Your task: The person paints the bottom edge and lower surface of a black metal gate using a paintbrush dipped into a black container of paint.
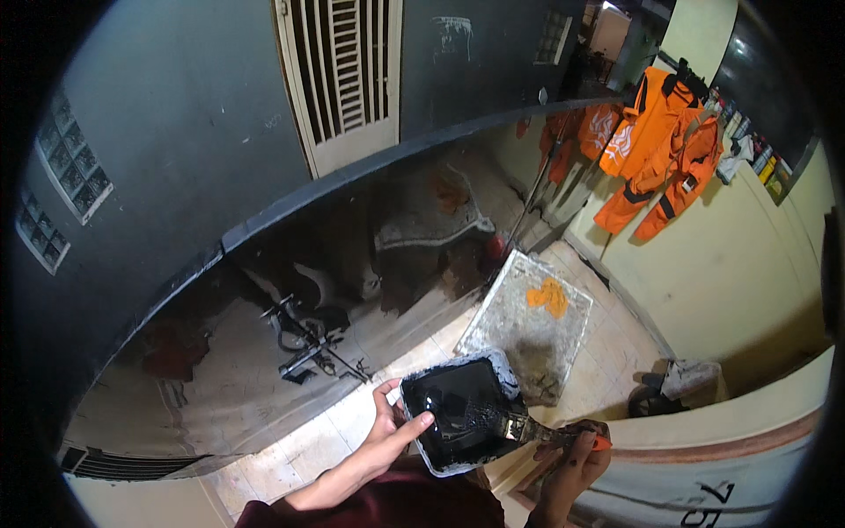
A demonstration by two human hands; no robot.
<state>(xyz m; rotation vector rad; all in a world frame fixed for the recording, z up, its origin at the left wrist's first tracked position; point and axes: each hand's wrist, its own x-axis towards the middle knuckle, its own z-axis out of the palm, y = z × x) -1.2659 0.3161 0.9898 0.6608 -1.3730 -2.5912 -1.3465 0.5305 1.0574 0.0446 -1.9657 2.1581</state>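
- OK, tray [508, 371] is sitting in front of the body; left hand [400, 429] is clamping its left rim, thumb hooking over the edge, fingers bracing the outer wall.
- Right hand [574, 459] is gripping brush [519, 429] by the handle near the orange end; bristles are lying in the tray over black paint [458, 393].
- Handling, my guess: tray is probably feeling moderately heavy, and the 1-sided hold is loading the wrist. Paint is likely sloshing if tilted.
- Smeared rim is probably getting slippery; 2 opposite outer walls are looking like better holds.
- Brush is likely handling light: stiff handle, soft wet bristles. Mid-handle is looking like the best grip.
- Materials: squarish tray is showing rounded corners and grey smears; paint is gleaming; ferrule is looking metallic.
- Beyond, lower wall [414, 299] is reflecting; crumpled orange cloth [547, 297] is lying on a blotchy board [493, 326].
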